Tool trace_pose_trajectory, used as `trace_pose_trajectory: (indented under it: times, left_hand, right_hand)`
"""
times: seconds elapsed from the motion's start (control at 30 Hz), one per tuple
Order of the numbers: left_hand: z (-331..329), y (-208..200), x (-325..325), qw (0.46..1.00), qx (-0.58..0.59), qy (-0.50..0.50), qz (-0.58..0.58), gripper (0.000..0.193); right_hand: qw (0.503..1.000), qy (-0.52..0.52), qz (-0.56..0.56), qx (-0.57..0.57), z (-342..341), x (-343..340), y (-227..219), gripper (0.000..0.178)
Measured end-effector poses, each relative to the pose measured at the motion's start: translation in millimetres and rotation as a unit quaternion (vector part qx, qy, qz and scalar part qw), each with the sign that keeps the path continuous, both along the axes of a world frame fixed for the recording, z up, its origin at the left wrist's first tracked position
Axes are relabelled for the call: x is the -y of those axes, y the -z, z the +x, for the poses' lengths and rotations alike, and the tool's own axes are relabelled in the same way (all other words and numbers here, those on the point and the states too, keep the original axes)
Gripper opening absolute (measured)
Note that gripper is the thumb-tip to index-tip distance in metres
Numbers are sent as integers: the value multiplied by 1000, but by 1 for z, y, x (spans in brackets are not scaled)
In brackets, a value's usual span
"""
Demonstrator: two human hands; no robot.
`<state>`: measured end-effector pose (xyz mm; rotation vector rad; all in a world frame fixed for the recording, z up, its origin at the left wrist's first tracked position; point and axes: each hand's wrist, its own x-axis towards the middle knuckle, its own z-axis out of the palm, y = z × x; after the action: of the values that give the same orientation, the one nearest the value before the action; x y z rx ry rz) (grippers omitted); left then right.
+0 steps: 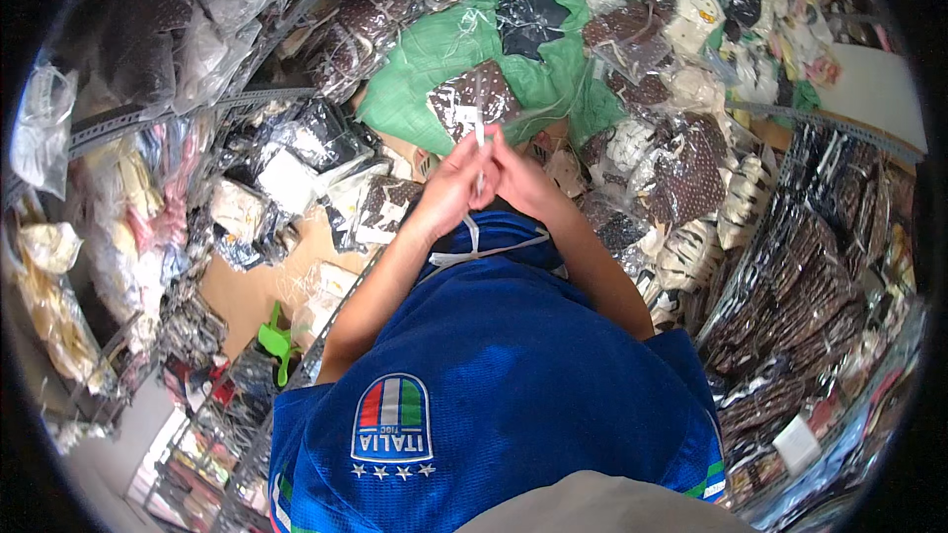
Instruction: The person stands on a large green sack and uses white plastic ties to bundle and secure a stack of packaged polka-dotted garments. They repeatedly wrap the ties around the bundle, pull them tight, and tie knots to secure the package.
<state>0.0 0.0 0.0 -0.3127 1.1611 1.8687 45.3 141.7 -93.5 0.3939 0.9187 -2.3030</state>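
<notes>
Risk of slippage: the white strip (480, 123) stands narrow and upright in the centre of the frame, at the fingers of the left hand (456, 186) and right hand (518, 176); it could twist or slip out if the pinch loosens, since little of its width appears to be covered.

Risk of snagging: a white cord (472, 233) lies on the blue clothing (553, 316) just below the hands; a low sweep of the fingers could catch it; whether cord and strip are connected cannot be told.

Risk of disturbance: the brown dotted packet (496, 87) lies upper centre, on the green bag (415, 79), and the strip overlaps it in this view; contact between them cannot be confirmed; a forward push could shift the packet, as both the glossy wrap and the bag beneath look slippery and yielding.

Pose: the left forearm (380, 276) rises from lower left toward the centre, the right forearm (602, 266) from lower right; both elbows are bent and the hands meet before the body, at or nearly at contact; the left fingers are curled nearly closed, apparently pinching the strip; the right hand is blurred, its fingers bent and pointing to the upper left; its degree of opening, and whether it grips the strip, cannot be told.
</notes>
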Motion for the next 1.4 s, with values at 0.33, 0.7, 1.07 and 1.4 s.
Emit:
trace_pose_trajectory:
  times: [0.33,0.7,1.07,1.4]
  left_hand:
    - [-71,66,270,976,88,-193,45,21]
    - [-75,67,257,956,93,-250,124,30]
    - [-57,70,157,982,111,141,-56,54]
    - [-147,78,133,986,112,-124,14,17]
  right_hand:
    - [871,442,70,203,34,35,-20,27]
    - [941,-36,336,1,-9,162,-38,39]
    - [805,-92,518,-274,-12,129,-54,40]
    - [873,66,445,-189,61,34,-53,37]
